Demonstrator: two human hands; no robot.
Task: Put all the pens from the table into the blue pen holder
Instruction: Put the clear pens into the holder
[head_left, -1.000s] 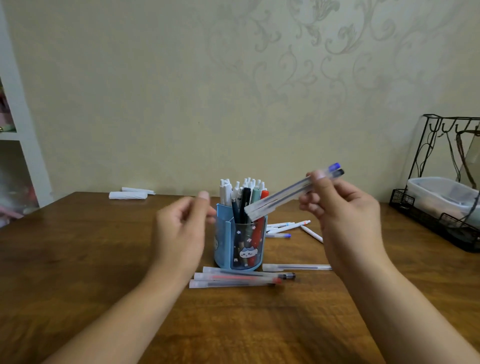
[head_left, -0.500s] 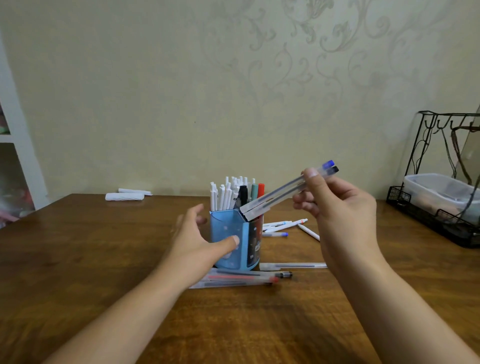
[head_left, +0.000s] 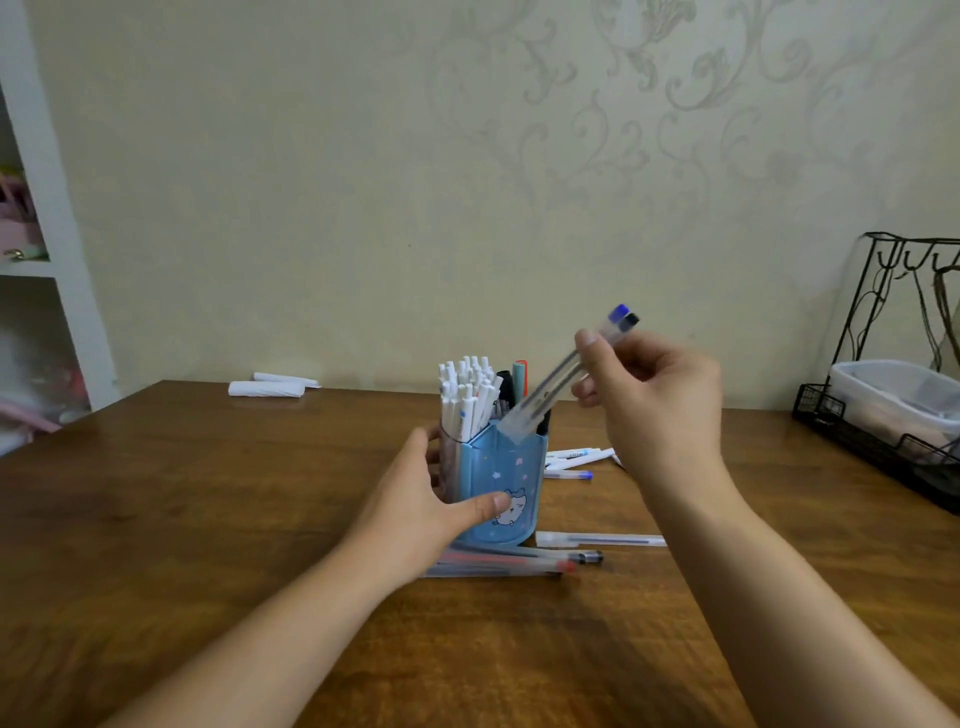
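The blue pen holder (head_left: 511, 475) stands mid-table, packed with several white and dark pens (head_left: 470, 395). My left hand (head_left: 421, 506) grips its left side, thumb across the front. My right hand (head_left: 652, 402) pinches two clear pens (head_left: 558, 382), one blue-capped and one black-capped, tilted with their lower ends at the holder's rim. Clear pens with red and black tips (head_left: 511, 564) lie in front of the holder, another clear pen (head_left: 600, 540) to their right. More white pens (head_left: 574, 457) lie behind the holder on the right.
The wooden table (head_left: 208, 519) reaches the wall. White paper rolls (head_left: 267, 387) lie at the back left. A black wire rack (head_left: 883, 410) holding a plastic tub sits at the right edge. A white shelf stands at the far left.
My left hand moved from the air onto the holder and turned it, bringing the solid blue side with the cartoon to the front. My right hand tipped the two pens steeper toward the rim.
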